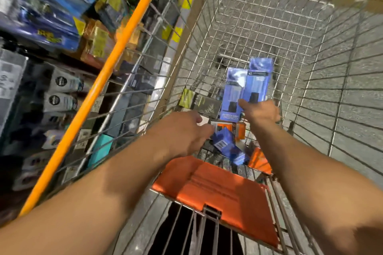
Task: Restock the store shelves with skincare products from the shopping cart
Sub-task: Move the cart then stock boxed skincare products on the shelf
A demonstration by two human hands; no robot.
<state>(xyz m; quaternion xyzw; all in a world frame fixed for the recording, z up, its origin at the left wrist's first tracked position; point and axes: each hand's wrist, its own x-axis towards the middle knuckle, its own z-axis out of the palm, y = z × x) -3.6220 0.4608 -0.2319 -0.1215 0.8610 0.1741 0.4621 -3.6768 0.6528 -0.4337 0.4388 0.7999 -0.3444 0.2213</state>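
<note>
Wire cart (pixel 259 33) beside stocked shelves (pixel 51 58). Right hand (pixel 260 113) grasps two tall blue boxes (pixel 258 79), lifted inside cart. Left hand (pixel 184 132) reaches down at small blue box (pixel 222 141) on cart floor; its grip: can't tell.

Inside the wire cart (pixel 269 33), the right hand (pixel 261 113) grips two blue boxes (pixel 258 80), the left hand (pixel 184 132) apparently grasping another.
</note>
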